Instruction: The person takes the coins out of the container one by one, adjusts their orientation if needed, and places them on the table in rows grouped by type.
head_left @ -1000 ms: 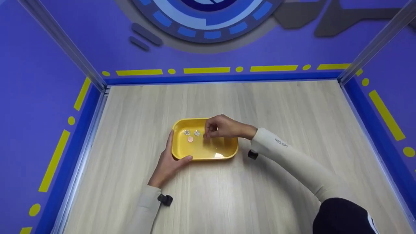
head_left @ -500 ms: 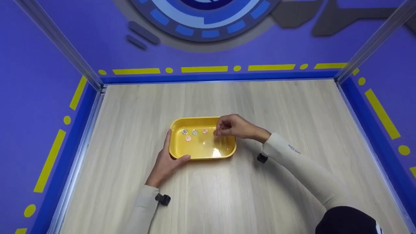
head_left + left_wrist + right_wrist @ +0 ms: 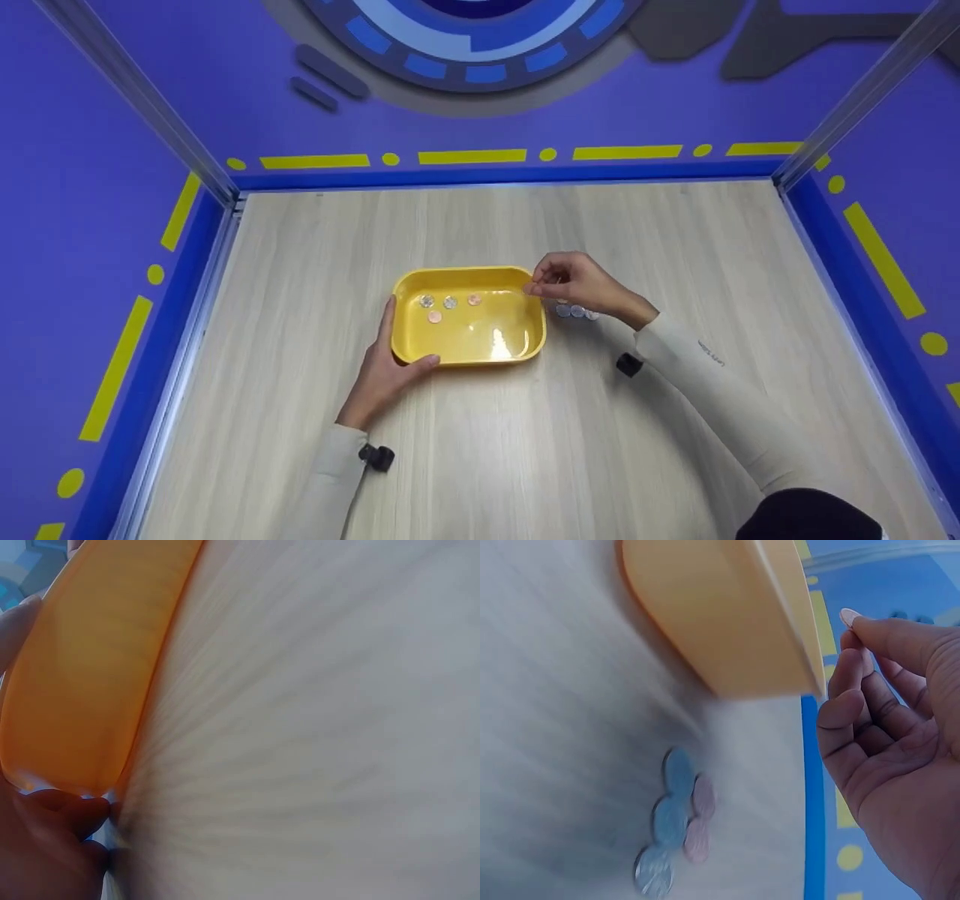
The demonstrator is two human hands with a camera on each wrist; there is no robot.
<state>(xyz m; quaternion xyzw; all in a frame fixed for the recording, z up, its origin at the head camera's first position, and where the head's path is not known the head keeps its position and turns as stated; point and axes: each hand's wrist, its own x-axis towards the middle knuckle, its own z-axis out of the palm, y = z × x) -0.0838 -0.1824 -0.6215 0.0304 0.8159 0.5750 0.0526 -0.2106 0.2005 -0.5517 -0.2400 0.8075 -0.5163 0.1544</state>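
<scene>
Purple walls ring the wooden table, where a yellow tray lies mid-table, long axis left to right. Left hand grips its near-left corner; right hand, fingers curled and empty, hovers over coins beside the tray's right end.

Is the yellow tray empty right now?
No. The yellow tray holds four coins near its far left side.
</scene>
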